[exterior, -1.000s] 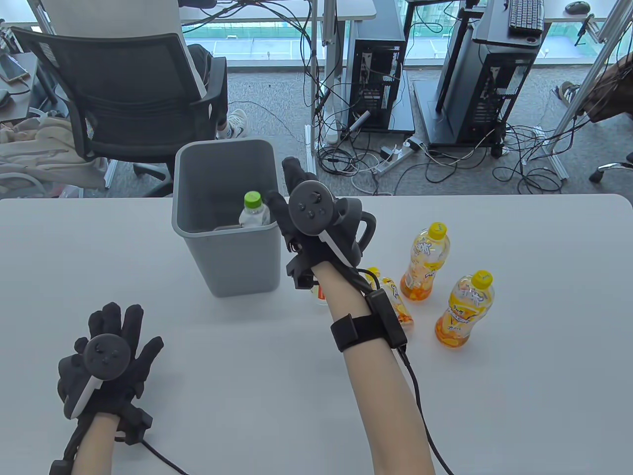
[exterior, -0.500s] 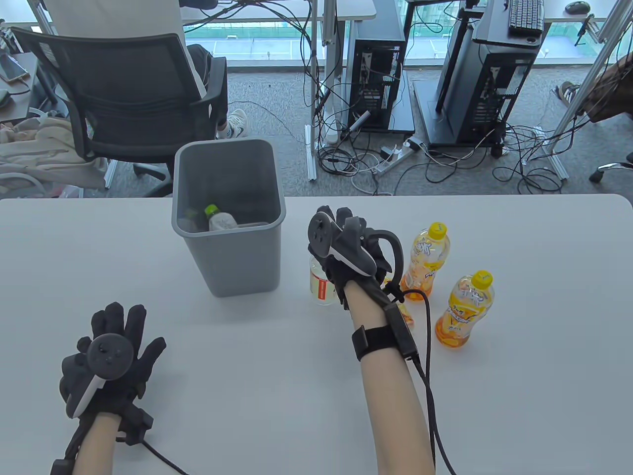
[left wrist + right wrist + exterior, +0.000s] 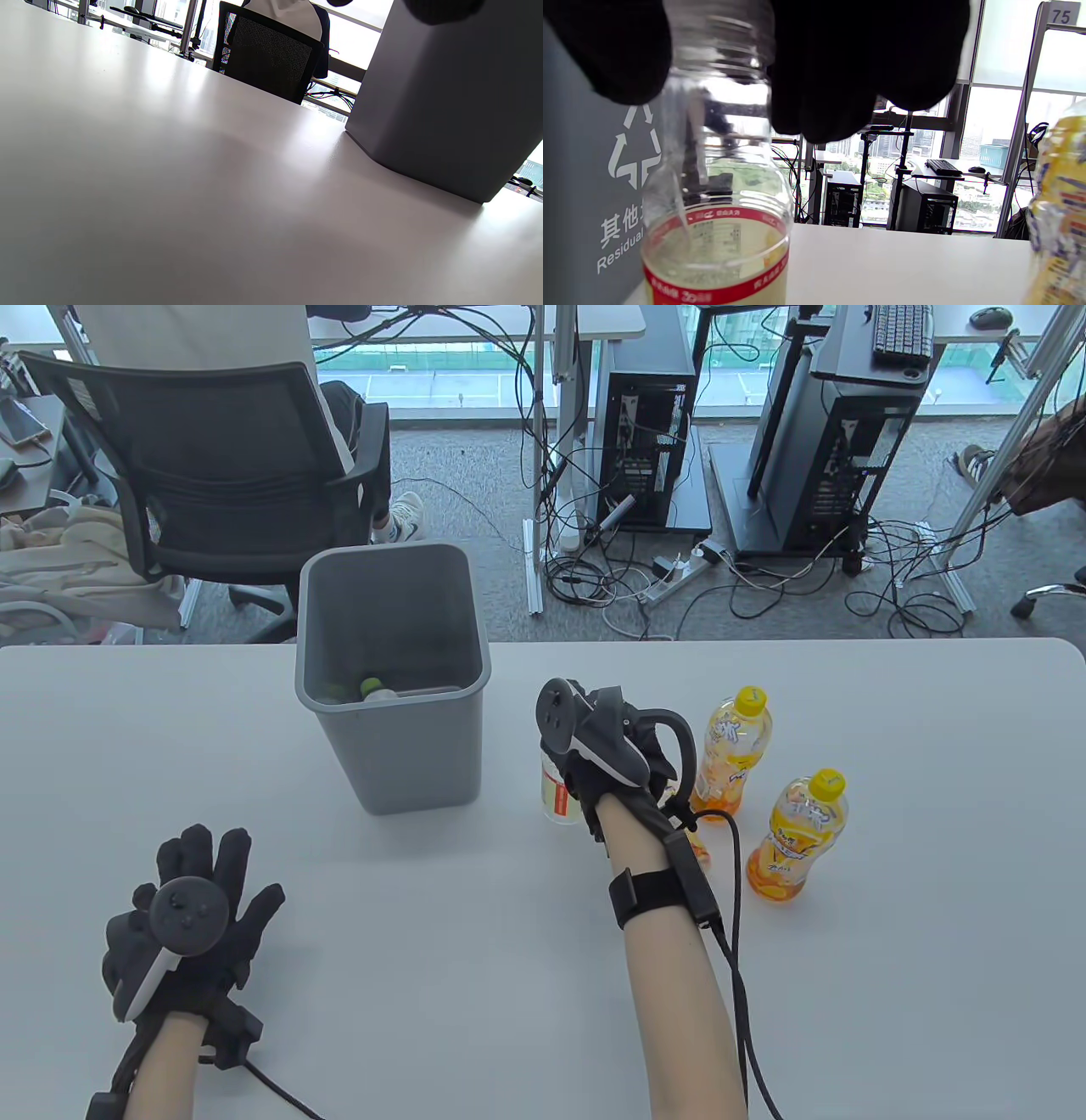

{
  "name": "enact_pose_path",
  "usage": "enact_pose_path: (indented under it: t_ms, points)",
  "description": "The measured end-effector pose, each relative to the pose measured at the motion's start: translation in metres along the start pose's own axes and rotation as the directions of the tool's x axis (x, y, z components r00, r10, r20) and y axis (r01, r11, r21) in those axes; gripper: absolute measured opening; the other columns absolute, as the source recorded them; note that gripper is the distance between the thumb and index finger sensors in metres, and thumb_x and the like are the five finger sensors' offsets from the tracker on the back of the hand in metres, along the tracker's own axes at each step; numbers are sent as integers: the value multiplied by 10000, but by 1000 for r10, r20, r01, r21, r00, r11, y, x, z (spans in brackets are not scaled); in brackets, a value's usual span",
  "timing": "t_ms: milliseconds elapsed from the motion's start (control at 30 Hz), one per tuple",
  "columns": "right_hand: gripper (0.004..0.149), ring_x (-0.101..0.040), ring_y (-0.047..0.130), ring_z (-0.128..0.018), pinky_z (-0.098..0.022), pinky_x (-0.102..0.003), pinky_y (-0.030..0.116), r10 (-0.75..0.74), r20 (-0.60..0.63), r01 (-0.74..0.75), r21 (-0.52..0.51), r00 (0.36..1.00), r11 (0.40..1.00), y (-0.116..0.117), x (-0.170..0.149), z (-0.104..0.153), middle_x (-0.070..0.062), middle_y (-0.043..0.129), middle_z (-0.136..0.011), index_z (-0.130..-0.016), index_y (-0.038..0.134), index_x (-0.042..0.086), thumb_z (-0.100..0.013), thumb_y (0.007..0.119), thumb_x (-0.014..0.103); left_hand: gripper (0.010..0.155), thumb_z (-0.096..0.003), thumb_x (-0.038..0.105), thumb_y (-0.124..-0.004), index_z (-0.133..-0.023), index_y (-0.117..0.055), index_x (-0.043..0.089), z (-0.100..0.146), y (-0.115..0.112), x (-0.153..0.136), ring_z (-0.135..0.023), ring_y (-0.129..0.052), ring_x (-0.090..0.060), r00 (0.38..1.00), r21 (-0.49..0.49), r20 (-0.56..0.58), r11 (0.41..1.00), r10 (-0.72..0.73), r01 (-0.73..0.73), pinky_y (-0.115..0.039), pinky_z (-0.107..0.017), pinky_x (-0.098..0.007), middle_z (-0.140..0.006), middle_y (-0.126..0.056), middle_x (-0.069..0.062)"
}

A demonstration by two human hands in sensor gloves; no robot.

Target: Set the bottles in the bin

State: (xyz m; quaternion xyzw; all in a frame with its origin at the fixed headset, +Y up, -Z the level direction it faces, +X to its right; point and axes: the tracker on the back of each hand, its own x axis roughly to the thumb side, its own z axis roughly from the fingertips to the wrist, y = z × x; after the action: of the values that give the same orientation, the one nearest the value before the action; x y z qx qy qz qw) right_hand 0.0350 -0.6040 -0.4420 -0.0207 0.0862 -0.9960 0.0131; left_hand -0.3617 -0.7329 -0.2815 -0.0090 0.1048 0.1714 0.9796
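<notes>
A grey bin (image 3: pixel 390 763) stands on the white table (image 3: pixel 475 950); a green-capped bottle (image 3: pixel 371 688) lies deep inside it. My right hand (image 3: pixel 570 757) is down over a clear bottle with a red label (image 3: pixel 557 794), just right of the bin. In the right wrist view my thumb and fingers (image 3: pixel 840 63) sit on either side of that bottle's neck (image 3: pixel 717 220) and hold it. Two upright orange bottles (image 3: pixel 731 755) (image 3: pixel 797 833) stand further right. A third orange bottle (image 3: pixel 697 848) is mostly hidden behind my wrist. My left hand (image 3: pixel 199 891) rests flat on the table with fingers spread, empty.
The bin wall fills the right of the left wrist view (image 3: pixel 445 106), with a black office chair (image 3: pixel 267 55) behind the table's far edge. The bin's recycling mark shows in the right wrist view (image 3: pixel 594 169), and an orange bottle (image 3: pixel 1058 203) is at its right edge.
The green-capped bottle left my right hand and dropped into the bin. My right hand moved right and down from the bin's rim onto the clear bottle. My left hand stayed put.
</notes>
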Motion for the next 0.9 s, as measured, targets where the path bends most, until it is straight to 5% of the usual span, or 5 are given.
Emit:
enact_pose_path:
  t_ms: [233, 533, 700, 900]
  points:
    - [673, -254, 963, -535, -429, -379, 844, -136, -55, 120, -229, 989, 966, -63, -18, 6, -43, 902, -838, -989, 629, 337, -393, 823, 582, 802, -500, 680, -590, -1175, -274, 384, 0, 0, 0, -1220, -82, -327, 1000, -2, 2, 1000, -1, 1, -170, -838, -682, -1286, -96, -14]
    - [674, -237, 937, -604, -483, -364, 833, -329, -46, 259, -521, 943, 813, -150, -20, 22, -26, 840, -906, -1016, 561, 364, -423, 797, 582, 803, -499, 680, -590, -1175, -276, 382, 0, 0, 0, -1220, -85, -328, 1000, 1, 3, 1000, -1, 1, -174, -838, -681, -1286, -99, -16]
    - [680, -231, 930, -622, -497, -362, 829, -377, 28, 337, -510, 926, 791, -163, 3, 25, -18, 826, -923, -1025, 540, 378, -428, 791, 584, 802, -500, 681, -589, -1175, -277, 382, 0, 0, 0, -1220, -85, -327, 1000, -1, 2, 1000, -2, 2, -175, -838, -682, -1286, -98, -15]
    - [682, -228, 930, -626, -499, -360, 831, -378, 99, 380, -451, 920, 807, -145, 43, 23, -14, 826, -924, -1027, 539, 381, -426, 789, 587, 800, -500, 681, -588, -1174, -275, 384, 0, 0, 0, -1219, -84, -327, 1000, 0, 3, 1000, 0, 0, -175, -838, -680, -1286, -96, -15]
